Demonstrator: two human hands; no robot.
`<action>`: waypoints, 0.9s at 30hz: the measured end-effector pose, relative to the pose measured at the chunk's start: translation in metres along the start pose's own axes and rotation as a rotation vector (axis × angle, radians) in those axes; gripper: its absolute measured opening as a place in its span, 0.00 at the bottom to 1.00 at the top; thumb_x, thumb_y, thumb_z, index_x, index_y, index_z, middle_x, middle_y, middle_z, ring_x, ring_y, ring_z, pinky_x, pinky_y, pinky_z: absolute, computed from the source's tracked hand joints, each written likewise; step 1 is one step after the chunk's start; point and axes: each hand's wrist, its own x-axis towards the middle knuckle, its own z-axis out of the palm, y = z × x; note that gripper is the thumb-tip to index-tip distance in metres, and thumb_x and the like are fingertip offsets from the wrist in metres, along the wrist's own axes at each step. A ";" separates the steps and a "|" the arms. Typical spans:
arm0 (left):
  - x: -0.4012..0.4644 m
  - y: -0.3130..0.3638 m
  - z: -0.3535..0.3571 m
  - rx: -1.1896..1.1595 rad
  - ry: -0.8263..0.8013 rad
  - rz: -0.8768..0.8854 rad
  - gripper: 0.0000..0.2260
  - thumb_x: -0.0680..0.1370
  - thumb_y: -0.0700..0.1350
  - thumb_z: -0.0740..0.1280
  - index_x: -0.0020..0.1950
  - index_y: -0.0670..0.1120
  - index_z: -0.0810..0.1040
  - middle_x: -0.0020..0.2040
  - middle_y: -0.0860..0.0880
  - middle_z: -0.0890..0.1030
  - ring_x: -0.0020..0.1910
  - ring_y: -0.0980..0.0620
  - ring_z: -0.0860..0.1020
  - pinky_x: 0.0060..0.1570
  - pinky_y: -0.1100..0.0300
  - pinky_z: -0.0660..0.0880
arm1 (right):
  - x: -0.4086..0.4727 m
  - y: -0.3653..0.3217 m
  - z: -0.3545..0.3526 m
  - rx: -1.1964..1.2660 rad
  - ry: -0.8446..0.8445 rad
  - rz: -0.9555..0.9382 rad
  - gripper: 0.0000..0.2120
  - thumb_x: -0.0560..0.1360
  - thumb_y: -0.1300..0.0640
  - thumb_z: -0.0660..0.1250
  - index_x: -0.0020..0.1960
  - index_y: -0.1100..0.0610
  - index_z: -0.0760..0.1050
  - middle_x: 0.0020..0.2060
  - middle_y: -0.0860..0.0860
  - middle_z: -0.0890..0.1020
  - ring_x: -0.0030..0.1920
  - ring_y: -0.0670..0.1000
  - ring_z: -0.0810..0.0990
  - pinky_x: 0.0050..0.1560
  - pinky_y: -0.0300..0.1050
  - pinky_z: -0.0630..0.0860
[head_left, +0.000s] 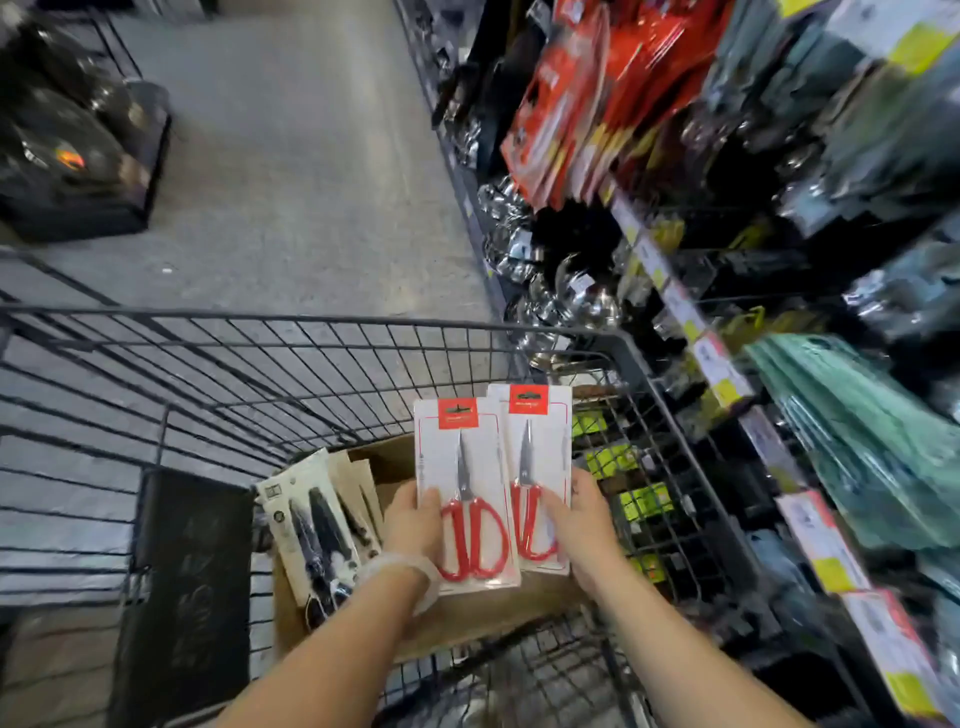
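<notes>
I take the cardboard box in the wire cart as my landmark. Two carded packs of red-handled scissors are held up over it, side by side, one in each hand.

My left hand pinches the left scissors pack at its lower left edge. The thumb lies flat on the front of the card just beside the red handles, and the other fingers are behind the card where I cannot see them. My right hand pinches the right scissors pack at its lower right edge in the same way, with the thumb across the front near the handles and the fingers wrapped behind. The left pack overlaps the inner edge of the right one, and both stand nearly upright with their red labels at the top.

That makes two red packs, each with one pair of scissors. Cream cards with black-handled scissors lean at the left end of the box. I see at least two, but blur hides the exact number. Shelving runs to the right of the box, beyond the cart wall.
</notes>
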 end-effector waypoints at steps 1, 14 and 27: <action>-0.013 0.008 -0.003 -0.011 -0.027 0.043 0.10 0.82 0.44 0.55 0.57 0.41 0.72 0.41 0.47 0.78 0.36 0.52 0.77 0.33 0.60 0.72 | -0.014 -0.008 -0.009 0.037 0.011 -0.021 0.09 0.75 0.63 0.66 0.55 0.59 0.72 0.48 0.55 0.82 0.43 0.50 0.79 0.38 0.36 0.77; -0.234 -0.025 -0.013 0.061 -0.598 0.286 0.18 0.63 0.36 0.77 0.50 0.42 0.79 0.48 0.40 0.84 0.49 0.40 0.83 0.54 0.39 0.77 | -0.276 0.037 -0.154 0.310 0.412 -0.141 0.15 0.72 0.59 0.72 0.56 0.60 0.73 0.50 0.57 0.82 0.48 0.53 0.82 0.46 0.46 0.78; -0.480 -0.133 0.068 0.423 -1.088 0.565 0.11 0.71 0.32 0.71 0.47 0.44 0.74 0.41 0.47 0.79 0.37 0.53 0.78 0.34 0.65 0.74 | -0.538 0.145 -0.291 0.367 0.923 -0.091 0.17 0.73 0.62 0.69 0.60 0.60 0.68 0.50 0.54 0.78 0.45 0.49 0.77 0.36 0.29 0.73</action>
